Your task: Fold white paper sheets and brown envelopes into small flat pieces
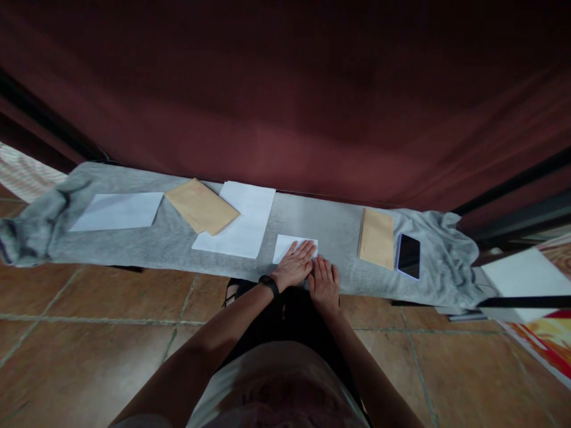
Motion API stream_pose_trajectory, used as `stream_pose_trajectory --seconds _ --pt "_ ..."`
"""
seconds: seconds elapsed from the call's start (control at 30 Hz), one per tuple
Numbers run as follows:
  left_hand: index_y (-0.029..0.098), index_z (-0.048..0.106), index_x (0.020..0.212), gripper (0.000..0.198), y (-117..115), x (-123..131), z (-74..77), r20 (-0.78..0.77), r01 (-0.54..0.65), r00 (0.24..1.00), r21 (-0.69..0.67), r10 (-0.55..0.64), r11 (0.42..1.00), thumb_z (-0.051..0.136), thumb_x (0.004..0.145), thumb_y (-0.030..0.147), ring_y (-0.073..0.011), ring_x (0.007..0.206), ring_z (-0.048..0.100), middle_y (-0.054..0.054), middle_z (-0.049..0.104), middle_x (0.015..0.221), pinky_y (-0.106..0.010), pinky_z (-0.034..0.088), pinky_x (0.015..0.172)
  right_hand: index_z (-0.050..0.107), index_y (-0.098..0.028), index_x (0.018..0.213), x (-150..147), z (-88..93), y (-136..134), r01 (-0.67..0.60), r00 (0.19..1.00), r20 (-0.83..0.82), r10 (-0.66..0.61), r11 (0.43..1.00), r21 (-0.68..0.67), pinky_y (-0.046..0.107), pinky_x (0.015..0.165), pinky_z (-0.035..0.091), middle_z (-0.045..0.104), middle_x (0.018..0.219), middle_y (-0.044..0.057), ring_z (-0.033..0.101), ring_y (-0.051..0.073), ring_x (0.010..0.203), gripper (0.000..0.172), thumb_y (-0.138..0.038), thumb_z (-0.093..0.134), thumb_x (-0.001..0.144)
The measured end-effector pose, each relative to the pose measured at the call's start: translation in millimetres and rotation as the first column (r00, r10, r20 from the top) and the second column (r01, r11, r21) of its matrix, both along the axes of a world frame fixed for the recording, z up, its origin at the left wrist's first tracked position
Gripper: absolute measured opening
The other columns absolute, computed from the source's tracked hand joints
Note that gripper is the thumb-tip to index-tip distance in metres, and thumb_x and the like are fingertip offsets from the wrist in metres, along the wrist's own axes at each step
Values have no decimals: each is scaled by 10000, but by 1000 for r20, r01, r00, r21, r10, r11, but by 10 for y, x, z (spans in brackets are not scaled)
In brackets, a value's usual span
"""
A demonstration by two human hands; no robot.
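Note:
A small folded white sheet of paper (282, 246) lies on the grey cloth in front of me. My left hand (294, 264) rests flat across its right part, fingers stretched out and pointing up to the right. Beside it, my right hand (324, 284) lies palm down at the paper's lower right corner, its fingers extended and nearly touching the left hand. The left hand hides part of the paper. Left of the hands are larger white sheets (254, 217), with brown envelopes (203, 205) partly on top of them.
The narrow bench is covered by a grey cloth (312, 217). Another white sheet (120, 211) lies far left. Brown envelopes (377, 239) and a phone (409, 257) are on the right. A dark red curtain (285, 142) hangs behind; tiled floor (129, 351) lies below.

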State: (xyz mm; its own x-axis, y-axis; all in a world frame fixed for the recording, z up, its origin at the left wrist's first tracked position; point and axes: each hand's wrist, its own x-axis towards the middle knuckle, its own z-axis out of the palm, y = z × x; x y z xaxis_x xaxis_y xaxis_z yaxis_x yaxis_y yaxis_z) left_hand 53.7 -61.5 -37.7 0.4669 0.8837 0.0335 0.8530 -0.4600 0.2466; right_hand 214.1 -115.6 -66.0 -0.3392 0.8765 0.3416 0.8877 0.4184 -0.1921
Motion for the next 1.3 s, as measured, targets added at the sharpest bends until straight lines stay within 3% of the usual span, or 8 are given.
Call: stream_pose_trajectory --seconds 0.37,0.57,0.97,1.17,1.3 --pt "147 328 1569 565 195 138 51 18 -67 998 -31 67 997 274 1029 300 -204 1553 186 -76 283 1658 -470 106 1273 474 -87 1479 38 -37 -99 -31 997 -73 36 997 65 517 1201 242 553 1481 168 442 274 1415 471 -241 397 1041" --pt "170 352 1563 552 196 123 4 23 -47 999 24 46 999 275 1033 305 -213 1549 205 -54 310 1649 -486 105 1272 512 -124 1456 48 -34 -99 -43 994 -101 51 996 79 527 1195 249 592 1445 150 459 275 1401 449 -243 406 1036" --pt "253 426 1528 496 -42 -17 -13 -10 29 1000 90 -28 996 252 1074 353 -203 1535 252 8 368 1622 -471 155 1265 544 -126 1412 50 -8 -94 -47 993 -104 52 998 48 521 1205 229 600 1434 144 466 271 1385 419 -222 413 1026" --pt "263 389 1546 522 -222 -126 24 -22 81 997 80 -79 994 282 1072 454 -205 1539 240 0 341 1635 -463 154 1268 554 -133 1398 49 -7 -87 -52 991 -123 57 998 44 514 1204 228 610 1421 139 477 264 1373 410 -235 398 1033" --pt "220 373 1552 554 -303 -172 20 -23 69 997 99 -67 993 303 1067 478 -209 1540 237 -61 306 1649 -453 176 1268 531 -131 1425 52 3 -94 -47 991 -121 53 997 53 513 1204 230 599 1434 141 471 265 1380 424 -236 397 1036"
